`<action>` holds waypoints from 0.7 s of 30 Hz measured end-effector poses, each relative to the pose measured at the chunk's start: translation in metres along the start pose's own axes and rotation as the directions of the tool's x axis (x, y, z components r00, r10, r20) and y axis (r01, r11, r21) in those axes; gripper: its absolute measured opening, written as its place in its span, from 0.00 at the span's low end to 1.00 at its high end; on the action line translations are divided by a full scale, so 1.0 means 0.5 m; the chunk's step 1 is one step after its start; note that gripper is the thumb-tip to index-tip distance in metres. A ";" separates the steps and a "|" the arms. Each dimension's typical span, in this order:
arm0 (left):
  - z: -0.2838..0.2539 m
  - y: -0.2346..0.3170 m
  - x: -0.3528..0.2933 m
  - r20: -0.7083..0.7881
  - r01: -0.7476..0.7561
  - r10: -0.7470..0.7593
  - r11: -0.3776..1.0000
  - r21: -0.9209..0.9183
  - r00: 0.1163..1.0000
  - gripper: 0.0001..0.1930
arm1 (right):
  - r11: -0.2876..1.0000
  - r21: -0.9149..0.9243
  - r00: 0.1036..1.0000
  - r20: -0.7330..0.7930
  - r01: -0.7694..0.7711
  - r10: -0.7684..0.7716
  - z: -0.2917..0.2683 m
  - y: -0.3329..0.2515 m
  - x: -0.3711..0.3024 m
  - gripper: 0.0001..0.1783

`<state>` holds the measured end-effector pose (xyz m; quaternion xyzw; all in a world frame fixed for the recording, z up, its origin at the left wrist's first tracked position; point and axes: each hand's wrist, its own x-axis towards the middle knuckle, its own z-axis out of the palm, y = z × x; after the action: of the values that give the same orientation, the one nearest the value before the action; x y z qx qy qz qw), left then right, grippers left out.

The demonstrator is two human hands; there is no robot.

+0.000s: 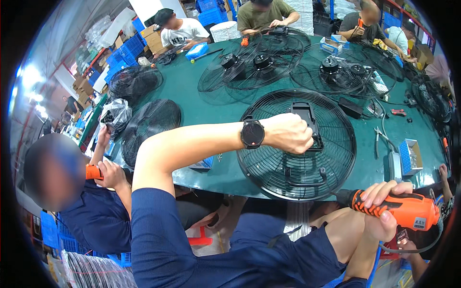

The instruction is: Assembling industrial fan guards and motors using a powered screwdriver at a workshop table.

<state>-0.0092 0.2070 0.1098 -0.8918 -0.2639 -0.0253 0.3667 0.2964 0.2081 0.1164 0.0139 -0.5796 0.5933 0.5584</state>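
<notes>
A round black fan guard (259,168) of wire rings lies at the table's near edge, before me. My left hand (290,133) is closed over its middle, beside a black rectangular housing (301,111); whatever the fingers hold is hidden. On that wrist sits a dark round watch (252,133). In my right hand (379,211) is an orange and black electric screwdriver (410,211), its black nose aimed left toward the guard's near right rim. A black bar handle (305,181) crosses the near side of the guard.
More wire guards with motors (330,66) cover the far side of the green table (211,120). Right of mine are pliers (377,141) and a blue box of small parts (410,156). A co-worker (96,201) sits close at left with another orange screwdriver; several people work opposite.
</notes>
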 end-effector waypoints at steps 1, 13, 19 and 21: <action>0.000 0.001 -0.001 -0.001 -0.001 0.001 1.000 0.001 1.000 0.08 | 1.000 -0.001 1.000 0.000 0.001 -0.001 0.001 0.000 0.000 0.23; -0.010 0.044 0.027 0.109 0.232 -0.209 0.934 -0.273 0.972 0.08 | 0.998 0.046 0.999 0.005 -0.049 0.049 0.015 0.000 -0.011 0.24; -0.127 0.209 0.050 0.444 0.415 -0.749 -0.247 -0.875 0.491 0.05 | 0.999 -0.047 1.000 0.025 -0.005 0.006 0.009 -0.011 -0.012 0.25; -0.122 0.306 0.049 0.577 0.057 -0.714 -0.608 -0.792 0.397 0.06 | 0.998 -0.055 0.993 0.112 0.031 -0.025 0.011 -0.010 -0.014 0.23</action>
<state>0.0958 0.0868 0.0621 -0.4762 -0.4496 -0.5871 -0.4759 0.2988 0.1982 0.1170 0.0392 -0.6262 0.5669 0.5338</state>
